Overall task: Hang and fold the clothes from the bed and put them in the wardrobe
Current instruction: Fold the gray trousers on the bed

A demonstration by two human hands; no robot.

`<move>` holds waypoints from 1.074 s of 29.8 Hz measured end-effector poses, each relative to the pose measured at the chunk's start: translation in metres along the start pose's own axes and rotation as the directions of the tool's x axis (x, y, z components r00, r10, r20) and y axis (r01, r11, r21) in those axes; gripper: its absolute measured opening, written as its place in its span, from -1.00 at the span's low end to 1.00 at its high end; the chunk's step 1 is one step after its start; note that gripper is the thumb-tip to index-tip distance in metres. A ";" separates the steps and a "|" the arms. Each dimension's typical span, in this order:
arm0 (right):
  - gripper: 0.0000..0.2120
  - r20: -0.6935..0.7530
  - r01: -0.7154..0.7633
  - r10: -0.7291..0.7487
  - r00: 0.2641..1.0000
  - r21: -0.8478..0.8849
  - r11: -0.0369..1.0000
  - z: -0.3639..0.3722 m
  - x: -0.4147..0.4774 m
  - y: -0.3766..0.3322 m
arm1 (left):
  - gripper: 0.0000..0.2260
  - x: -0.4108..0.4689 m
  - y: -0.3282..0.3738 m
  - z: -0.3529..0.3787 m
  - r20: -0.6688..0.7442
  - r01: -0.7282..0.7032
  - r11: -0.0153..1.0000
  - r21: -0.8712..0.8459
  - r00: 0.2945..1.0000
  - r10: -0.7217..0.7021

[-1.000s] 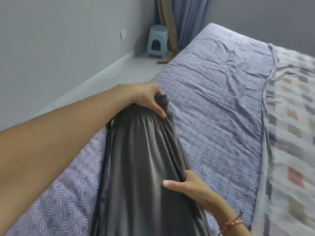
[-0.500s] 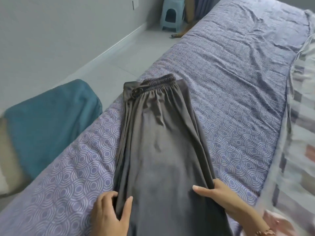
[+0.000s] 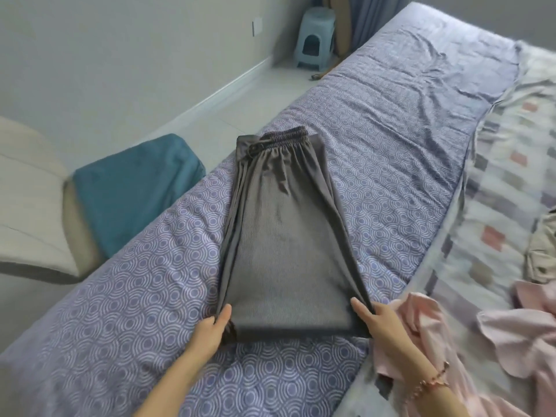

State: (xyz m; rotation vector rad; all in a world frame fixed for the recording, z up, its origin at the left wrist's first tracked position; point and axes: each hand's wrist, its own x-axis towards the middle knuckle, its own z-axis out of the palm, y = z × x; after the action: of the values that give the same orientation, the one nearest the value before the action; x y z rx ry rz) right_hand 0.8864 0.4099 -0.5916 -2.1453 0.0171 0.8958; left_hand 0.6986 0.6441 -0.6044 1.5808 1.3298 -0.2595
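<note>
Grey trousers [image 3: 288, 236] flat on bed [image 3: 120, 326], waistband [image 3: 279, 138] far. Left hand [image 3: 210, 329] pinches near-left hem corner, right hand [image 3: 382, 326] grips near-right. Lift both corners level, carry to waistband, edges aligned.

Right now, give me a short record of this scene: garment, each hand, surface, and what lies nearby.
Garment: dark grey elastic-waist trousers, laid flat, waistband at the far end
Left hand: pinches the near-left corner
Right hand: pinches the near-right corner
Surface: purple circle-patterned bedsheet
Nearby: crumpled pink garment, on the bed's right side
</note>
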 end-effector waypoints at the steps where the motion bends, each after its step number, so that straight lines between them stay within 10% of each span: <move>1: -0.63 -0.026 0.023 -0.025 0.999 -0.050 0.998 -0.006 -0.008 0.005 | -0.58 -0.009 0.000 -0.003 -0.009 -0.003 0.999 -0.032 1.000 0.003; 5: -0.56 -0.103 -0.016 -0.001 0.995 -0.160 0.987 -0.012 -0.021 0.026 | -0.47 -0.020 0.002 -0.005 -0.088 0.013 0.999 -0.041 0.996 -0.017; 12: -0.81 -0.012 -0.128 0.154 0.988 0.492 0.861 -0.018 -0.060 0.013 | -0.59 -0.060 0.006 -0.004 -0.252 -0.017 0.971 -0.239 0.967 -0.045; 18: -0.67 0.039 -0.160 0.162 0.986 0.486 0.859 -0.021 -0.121 0.037 | -0.73 -0.119 -0.019 -0.011 -0.250 0.000 0.969 -0.249 0.966 -0.064; 24: -0.81 0.363 -0.416 0.297 0.883 0.312 0.854 -0.038 -0.209 0.097 | -0.54 -0.203 -0.101 -0.030 0.104 0.191 0.949 0.251 0.969 -0.222; 27: -0.31 0.552 -0.559 0.245 0.797 0.521 0.645 -0.048 -0.186 0.129 | -0.55 -0.196 -0.112 -0.055 0.235 0.243 0.935 0.259 0.923 -0.305; 30: -0.80 0.527 -0.536 0.234 0.817 0.544 0.646 -0.052 -0.188 0.064 | -0.81 -0.184 -0.053 -0.070 0.389 0.357 0.927 0.118 0.842 -0.374; 32: -0.73 0.462 -0.469 0.180 0.868 0.647 0.602 -0.054 -0.170 0.007 | -0.82 -0.156 -0.002 -0.079 0.325 0.357 0.933 -0.042 0.888 -0.325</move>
State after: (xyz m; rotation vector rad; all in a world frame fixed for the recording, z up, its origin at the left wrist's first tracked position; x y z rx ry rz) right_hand 0.7886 0.3226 -0.4703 -1.1861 0.5402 1.2176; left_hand 0.6064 0.6097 -0.4598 1.1549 1.3376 -0.6260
